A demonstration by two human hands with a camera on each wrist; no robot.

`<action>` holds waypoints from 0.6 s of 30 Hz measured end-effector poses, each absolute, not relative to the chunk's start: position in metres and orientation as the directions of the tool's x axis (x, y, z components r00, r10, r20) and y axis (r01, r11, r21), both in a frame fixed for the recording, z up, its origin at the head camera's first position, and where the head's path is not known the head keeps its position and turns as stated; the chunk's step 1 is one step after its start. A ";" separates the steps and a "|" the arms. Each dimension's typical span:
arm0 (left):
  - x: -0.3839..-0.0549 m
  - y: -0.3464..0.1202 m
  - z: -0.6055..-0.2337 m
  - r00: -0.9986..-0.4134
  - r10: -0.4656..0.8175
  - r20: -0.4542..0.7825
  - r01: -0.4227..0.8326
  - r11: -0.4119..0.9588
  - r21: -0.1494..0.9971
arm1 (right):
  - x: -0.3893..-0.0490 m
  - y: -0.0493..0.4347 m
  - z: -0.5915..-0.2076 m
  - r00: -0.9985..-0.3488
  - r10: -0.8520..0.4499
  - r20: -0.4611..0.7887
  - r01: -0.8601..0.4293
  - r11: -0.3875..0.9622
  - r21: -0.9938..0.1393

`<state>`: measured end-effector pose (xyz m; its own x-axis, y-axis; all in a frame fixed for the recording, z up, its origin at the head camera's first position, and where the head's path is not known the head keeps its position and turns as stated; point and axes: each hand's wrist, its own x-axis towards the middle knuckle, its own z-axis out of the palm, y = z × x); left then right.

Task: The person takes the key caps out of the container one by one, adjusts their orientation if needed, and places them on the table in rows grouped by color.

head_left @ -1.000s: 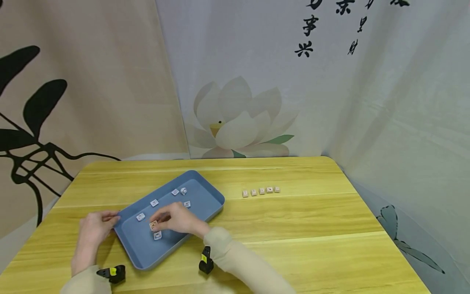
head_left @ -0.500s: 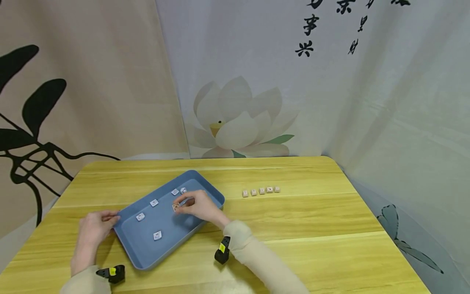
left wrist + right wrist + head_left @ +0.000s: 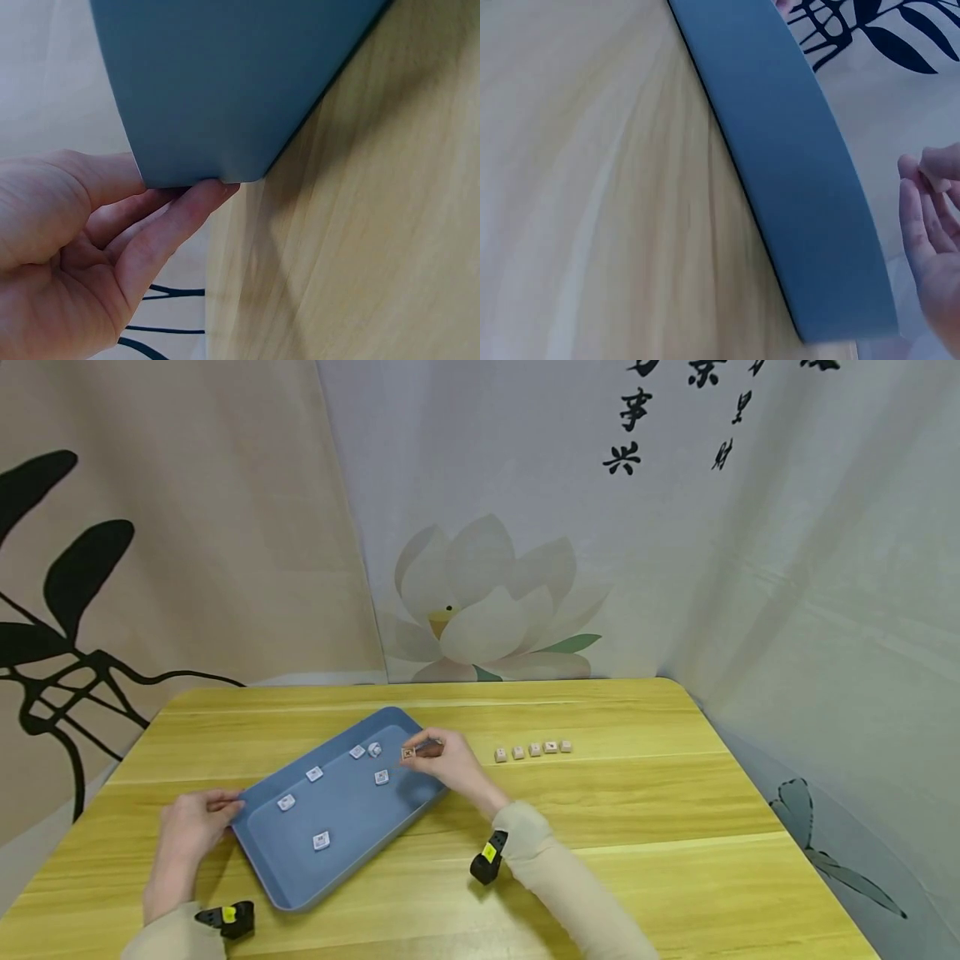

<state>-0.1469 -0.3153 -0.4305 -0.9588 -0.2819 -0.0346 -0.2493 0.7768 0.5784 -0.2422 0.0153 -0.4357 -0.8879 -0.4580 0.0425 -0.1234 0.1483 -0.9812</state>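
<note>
A blue rectangular tray (image 3: 352, 827) lies at an angle on the table, several small whitish blocks with printed faces inside it, such as one block (image 3: 321, 840) near its front. At the tray's left corner my left hand (image 3: 193, 827) pinches the rim between thumb and fingers; the left wrist view shows that hand (image 3: 97, 232) against the outer wall (image 3: 217, 112). Over the tray's right end, my right hand (image 3: 446, 764) pinches a small square block (image 3: 408, 752) with a dark mark on its face. In the right wrist view, the fingers (image 3: 915, 217) show at the right edge beyond the tray.
Right of the tray, several similar small blocks (image 3: 535, 749) stand in a row on the wooden table (image 3: 600, 843). A printed curtain (image 3: 525, 485) hangs behind the table's far edge. Each forearm carries a black wrist camera (image 3: 489, 857).
My right hand has carried the block from the tray's middle, up and right, to its right end. A block in the tray's right part shows again. My left hand keeps its place.
</note>
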 end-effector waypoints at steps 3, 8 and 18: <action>-0.148 -0.316 -0.431 -0.957 -0.286 -0.041 -0.256 0.774 0.579 | -0.242 0.027 -0.434 -0.896 -0.443 0.042 -0.117 0.144 -0.983; -0.148 -0.316 -0.432 -0.955 -0.294 -0.042 -0.263 0.773 0.577 | -0.245 0.044 -0.436 -0.916 -0.397 0.062 -0.135 0.159 -0.978; -0.148 -0.315 -0.432 -0.956 -0.293 -0.026 -0.254 0.778 0.575 | -0.247 0.076 -0.437 -0.927 -0.330 0.179 -0.236 0.140 -0.962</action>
